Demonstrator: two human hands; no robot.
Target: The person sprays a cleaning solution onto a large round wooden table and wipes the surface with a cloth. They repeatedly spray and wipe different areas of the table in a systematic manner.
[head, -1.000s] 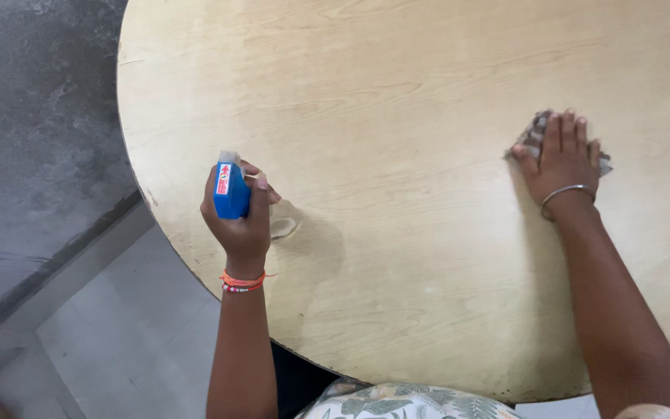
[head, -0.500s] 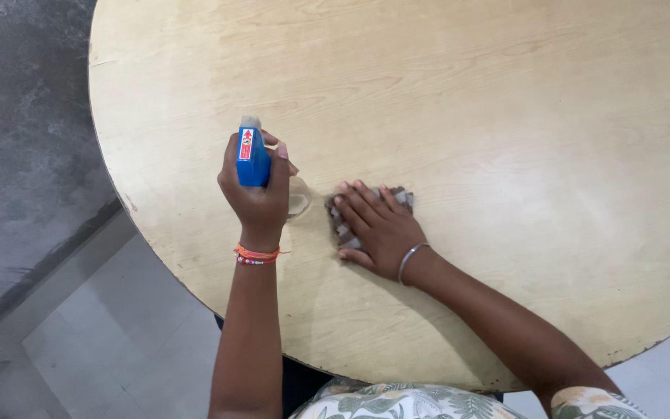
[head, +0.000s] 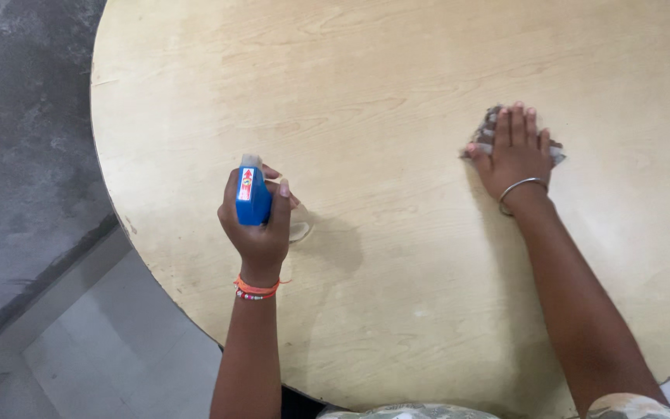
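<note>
A: Cloth point(head: 488, 133), head view, item one: a small grey checked rag lying flat on the round pale wooden table point(head: 397, 70), toward the person's right side. Right hand point(head: 515, 154) lies on top of it, palm down, fingers stretched out and close together, pressing it to the wood; only the rag's edges show around the fingers.

B: Item two?

A: Spray bottle point(head: 253, 192), blue head with a clear body, held upright above the table near its left edge. Left hand point(head: 259, 225) is wrapped round it in a closed fist, one finger up by the trigger. Well apart from the rag.

B: Condition of the surface?

A: Judged from this view, no puddles or wet streaks can be made out; a faint sheen on the right may be only light. How much is wiped and how much remains cannot be told.

B: Surroundings?

A: Grey floor point(head: 32, 155) to the left.
</note>
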